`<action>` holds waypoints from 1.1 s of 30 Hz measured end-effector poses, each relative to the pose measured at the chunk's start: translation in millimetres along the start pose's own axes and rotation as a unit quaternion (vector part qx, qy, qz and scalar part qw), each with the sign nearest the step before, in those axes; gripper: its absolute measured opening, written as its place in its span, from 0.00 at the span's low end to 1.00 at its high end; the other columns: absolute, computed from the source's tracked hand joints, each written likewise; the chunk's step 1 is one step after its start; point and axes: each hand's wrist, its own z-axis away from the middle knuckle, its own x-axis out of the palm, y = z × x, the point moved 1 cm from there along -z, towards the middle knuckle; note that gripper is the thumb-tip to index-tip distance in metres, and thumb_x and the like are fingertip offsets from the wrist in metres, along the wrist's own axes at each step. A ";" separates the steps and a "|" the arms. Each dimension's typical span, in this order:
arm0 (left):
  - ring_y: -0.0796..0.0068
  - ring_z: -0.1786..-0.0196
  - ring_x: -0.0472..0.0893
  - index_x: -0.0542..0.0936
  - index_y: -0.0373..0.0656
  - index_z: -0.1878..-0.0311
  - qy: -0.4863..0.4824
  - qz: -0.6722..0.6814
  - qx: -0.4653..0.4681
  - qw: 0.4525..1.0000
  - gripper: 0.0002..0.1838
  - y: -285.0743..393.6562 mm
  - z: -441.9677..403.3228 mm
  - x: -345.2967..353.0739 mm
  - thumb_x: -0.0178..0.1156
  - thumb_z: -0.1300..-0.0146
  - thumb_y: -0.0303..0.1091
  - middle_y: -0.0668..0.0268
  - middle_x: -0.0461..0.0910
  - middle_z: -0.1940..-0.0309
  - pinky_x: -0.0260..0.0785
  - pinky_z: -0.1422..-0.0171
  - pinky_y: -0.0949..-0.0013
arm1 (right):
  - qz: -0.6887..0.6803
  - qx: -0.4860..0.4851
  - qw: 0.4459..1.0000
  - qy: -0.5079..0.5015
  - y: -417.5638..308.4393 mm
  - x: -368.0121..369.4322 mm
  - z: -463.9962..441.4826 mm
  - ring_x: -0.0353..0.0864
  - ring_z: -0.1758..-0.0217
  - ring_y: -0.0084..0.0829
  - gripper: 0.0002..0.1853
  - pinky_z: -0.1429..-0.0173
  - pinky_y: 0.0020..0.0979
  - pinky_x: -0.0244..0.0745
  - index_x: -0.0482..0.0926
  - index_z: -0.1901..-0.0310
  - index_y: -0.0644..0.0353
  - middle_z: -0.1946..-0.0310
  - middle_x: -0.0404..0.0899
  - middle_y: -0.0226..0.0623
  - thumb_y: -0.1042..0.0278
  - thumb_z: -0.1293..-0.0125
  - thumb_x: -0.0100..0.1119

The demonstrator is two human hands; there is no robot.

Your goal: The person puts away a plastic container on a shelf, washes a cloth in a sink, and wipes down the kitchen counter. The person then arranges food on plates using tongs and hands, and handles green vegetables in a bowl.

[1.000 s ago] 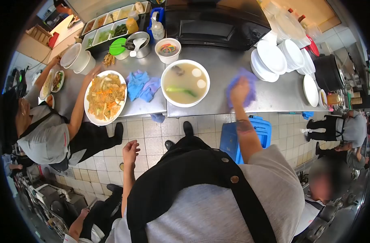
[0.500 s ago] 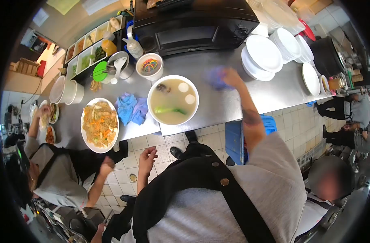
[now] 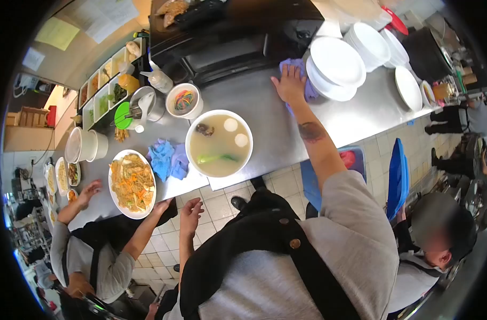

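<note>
My right hand [image 3: 290, 84] presses a crumpled purple cloth [image 3: 310, 92] onto the steel counter, fingers spread over it, beside a stack of white plates [image 3: 336, 61]. My left hand [image 3: 191, 214] hangs in front of the counter edge, over the floor, fingers loosely curled and apart, with nothing in it. Nearest to it on the counter are a large white bowl [image 3: 188, 149] of cloudy soup with green vegetable and round white slices, and blue and purple cloths [image 3: 168, 159]. Left of the cloths is an oval white plate [image 3: 111, 186] of fried noodles.
A co-worker's hand [image 3: 161, 207] is at the noodle plate's edge. A tub of rubber bands [image 3: 183, 109], a steel pot [image 3: 154, 109] and ingredient trays [image 3: 102, 104] line the back, near a black appliance [image 3: 222, 53]. Below right, another person holds a blue lid [image 3: 397, 178] near a blue bin [image 3: 310, 181].
My right hand and the purple cloth have moved back, up against the plate stack. The left co-worker has reached to the noodle plate. The blue lid is now off the bin.
</note>
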 end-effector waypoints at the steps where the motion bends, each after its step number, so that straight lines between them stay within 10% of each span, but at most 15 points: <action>1: 0.76 0.62 0.79 0.76 0.40 0.49 -0.010 -0.004 -0.004 1.000 0.17 -4.1 1.8 0.6 0.56 0.38 0.39 0.66 0.79 0.60 0.67 0.62 0.74 | 0.012 0.049 0.999 0.001 -2.0 0.5 5.5 0.52 0.30 0.50 0.41 0.36 0.57 0.53 0.52 0.33 0.66 0.34 0.55 0.54 0.40 0.37 0.45; 6: 0.76 0.62 0.78 0.75 0.41 0.47 -0.039 0.010 -0.042 0.998 0.18 -34.3 4.6 1.5 0.56 0.37 0.39 0.66 0.78 0.58 0.67 0.62 0.73 | 0.000 0.186 0.983 -0.012 -4.7 -10.6 49.4 0.54 0.32 0.54 0.39 0.41 0.59 0.61 0.59 0.36 0.69 0.35 0.56 0.54 0.40 0.36 0.44; 8: 0.76 0.62 0.78 0.75 0.42 0.47 -0.046 -0.012 -0.049 0.998 0.18 -40.8 9.5 1.3 0.56 0.37 0.40 0.66 0.78 0.58 0.67 0.62 0.73 | 0.002 0.140 0.969 -0.204 6.5 -73.2 88.4 0.55 0.32 0.49 0.35 0.39 0.55 0.60 0.62 0.38 0.67 0.36 0.58 0.54 0.48 0.41 0.51; 10: 0.76 0.62 0.78 0.74 0.43 0.46 -0.051 -0.017 -0.049 0.997 0.18 -45.4 14.7 -2.3 0.56 0.37 0.41 0.66 0.78 0.57 0.67 0.62 0.72 | 0.127 0.234 0.963 0.040 65.1 -16.0 157.7 0.63 0.37 0.46 0.24 0.44 0.54 0.66 0.72 0.48 0.64 0.42 0.66 0.50 0.58 0.44 0.54; 11: 0.76 0.62 0.78 0.74 0.43 0.46 -0.052 -0.009 -0.049 0.997 0.18 -48.3 16.9 -6.2 0.56 0.37 0.41 0.66 0.78 0.57 0.67 0.62 0.72 | 0.093 0.249 0.945 -0.192 101.7 -29.8 178.2 0.59 0.34 0.46 0.24 0.45 0.53 0.68 0.74 0.48 0.65 0.39 0.63 0.51 0.59 0.44 0.55; 13: 0.76 0.62 0.78 0.74 0.43 0.46 -0.055 0.005 -0.048 0.997 0.19 -57.6 17.1 -11.4 0.56 0.37 0.41 0.66 0.78 0.57 0.67 0.61 0.72 | 0.037 0.230 0.948 -0.216 146.4 -73.7 213.4 0.78 0.50 0.47 0.15 0.51 0.46 0.74 0.79 0.59 0.64 0.55 0.78 0.53 0.63 0.43 0.54; 20: 0.75 0.62 0.78 0.74 0.42 0.46 -0.039 0.004 -0.046 0.998 0.19 -56.1 13.8 -31.4 0.55 0.37 0.41 0.67 0.78 0.58 0.67 0.61 0.72 | -0.005 0.208 0.978 0.012 138.9 -133.8 190.4 0.79 0.65 0.57 0.18 0.61 0.47 0.74 0.79 0.69 0.71 0.71 0.78 0.60 0.59 0.44 0.59; 22: 0.75 0.62 0.78 0.74 0.42 0.46 -0.027 0.000 -0.039 0.999 0.19 -51.9 13.7 -33.9 0.54 0.37 0.41 0.67 0.79 0.58 0.67 0.61 0.72 | -0.086 0.170 0.978 -0.090 135.2 -113.1 164.5 0.72 0.45 0.54 0.29 0.46 0.47 0.69 0.74 0.52 0.71 0.50 0.72 0.63 0.48 0.41 0.56; 26: 0.75 0.61 0.78 0.74 0.42 0.45 -0.019 0.023 -0.037 0.999 0.20 -54.5 19.6 -35.4 0.54 0.37 0.41 0.67 0.78 0.57 0.67 0.60 0.72 | 0.038 0.170 0.984 0.039 110.3 -23.2 158.5 0.42 0.26 0.47 0.38 0.29 0.56 0.38 0.56 0.34 0.65 0.30 0.47 0.52 0.42 0.36 0.44; 33: 0.74 0.59 0.78 0.72 0.42 0.43 -0.053 0.051 -0.084 0.994 0.21 -61.4 25.8 -21.7 0.52 0.36 0.42 0.65 0.78 0.55 0.68 0.55 0.69 | -0.058 0.041 0.996 0.060 -24.6 -19.9 103.0 0.51 0.28 0.46 0.30 0.30 0.53 0.46 0.59 0.33 0.49 0.32 0.56 0.45 0.47 0.35 0.42</action>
